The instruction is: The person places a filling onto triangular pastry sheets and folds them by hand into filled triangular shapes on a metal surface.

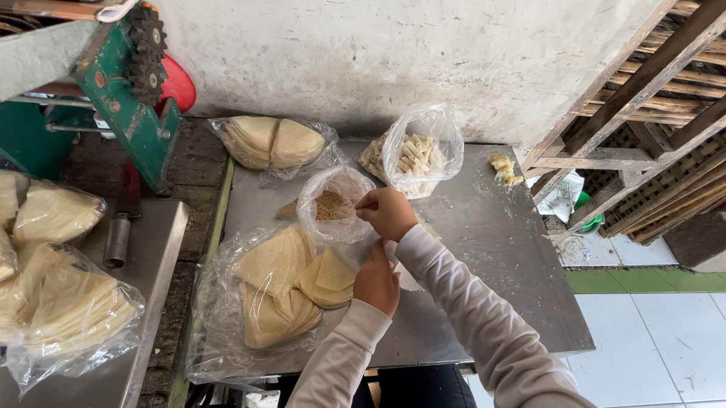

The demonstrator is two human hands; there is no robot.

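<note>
So the right hand [388, 213] is pinched shut on the rim of a small clear bag [334, 203], holding its mouth up; the bag sits just to the left of that hand and has some brownish crumbly stuff in the bottom. The left hand [377, 280] is right below and a bit toward the body from the right one, fingers curled in, resting at the edge of a stack of pale yellow wrappers [287, 285]. Can't really tell if it's gripping one or just touching the pile. Those wrappers lie on a big open sheet of clear plastic [216, 330], spread out to the left of the left hand on a metal table [489, 245]. Past the right hand, toward the wall, there's another clear bag with pale sticks [418, 157] in it, and further left of that a closed bag of more wrappers [270, 142]. A small yellowish lump [504, 168] sits off to the right of the right hand, well apart. Way over on the left side there's a second table with more bagged wrappers [47, 293] and a green machine [121, 94] with gears behind it.
</note>
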